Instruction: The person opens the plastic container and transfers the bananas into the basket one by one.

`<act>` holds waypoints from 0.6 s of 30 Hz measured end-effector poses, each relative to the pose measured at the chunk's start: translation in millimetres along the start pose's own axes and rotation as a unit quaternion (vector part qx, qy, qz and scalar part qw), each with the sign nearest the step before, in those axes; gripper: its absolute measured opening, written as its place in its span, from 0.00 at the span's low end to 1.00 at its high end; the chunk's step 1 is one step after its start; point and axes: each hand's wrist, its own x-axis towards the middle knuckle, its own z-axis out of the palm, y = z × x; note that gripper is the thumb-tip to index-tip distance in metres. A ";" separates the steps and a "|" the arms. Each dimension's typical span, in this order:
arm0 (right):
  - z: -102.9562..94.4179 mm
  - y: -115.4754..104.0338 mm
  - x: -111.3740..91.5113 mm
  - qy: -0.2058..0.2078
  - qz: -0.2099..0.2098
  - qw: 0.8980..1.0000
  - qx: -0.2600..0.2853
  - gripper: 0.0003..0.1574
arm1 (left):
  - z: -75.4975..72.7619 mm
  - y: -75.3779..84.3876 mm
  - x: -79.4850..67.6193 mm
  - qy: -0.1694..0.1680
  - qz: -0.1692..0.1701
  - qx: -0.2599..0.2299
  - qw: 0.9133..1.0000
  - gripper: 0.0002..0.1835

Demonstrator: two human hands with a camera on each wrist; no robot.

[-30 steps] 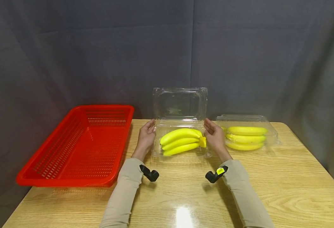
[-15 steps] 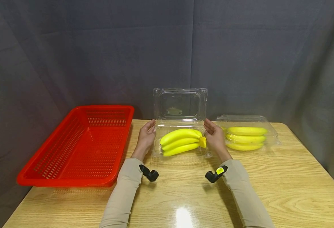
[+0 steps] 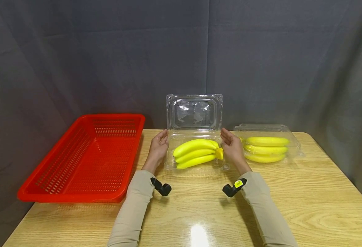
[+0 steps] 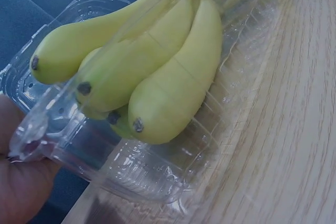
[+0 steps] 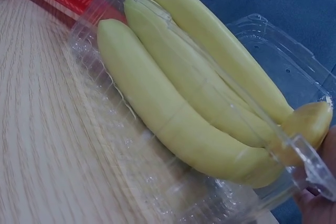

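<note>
A clear plastic clamshell container (image 3: 168, 164) stands on the table in the head view, its lid (image 3: 194, 115) raised at the back. Inside lies a bunch of yellow bananas (image 3: 196, 154), tips to the left and stem (image 5: 304, 127) to the right. My left hand (image 3: 158, 147) is at the container's left side, fingers nearly straight and pointing away toward the hinge. Mirroring it, my right hand (image 3: 232, 147) rests at the right side beside the stem, fingers extended. Both wrist views show the palms close against the container's corner flanges, parts of the fingers hidden or cropped.
To the left is a large red perforated basket (image 3: 131, 164). On the right, a second clear container (image 3: 293, 137) with its lid down holds more bananas (image 3: 266, 150). A grey curtain (image 3: 261, 61) hangs behind the wooden table (image 3: 196, 206).
The raised lid has tilted very slightly, so its top edge sits a little higher and its reflections differ. Both hands and the bananas have stayed in place.
</note>
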 end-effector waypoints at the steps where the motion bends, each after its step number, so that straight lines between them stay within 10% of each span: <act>1: -0.2 0.0 0.1 -0.002 0.000 1.000 0.004 0.33 | 0.2 0.2 0.0 0.000 0.000 0.000 1.000 0.34; 18: -4.0 1.0 1.5 -0.017 0.019 1.000 0.018 0.34 | 3.2 1.5 -0.2 0.007 -0.006 0.011 1.000 0.31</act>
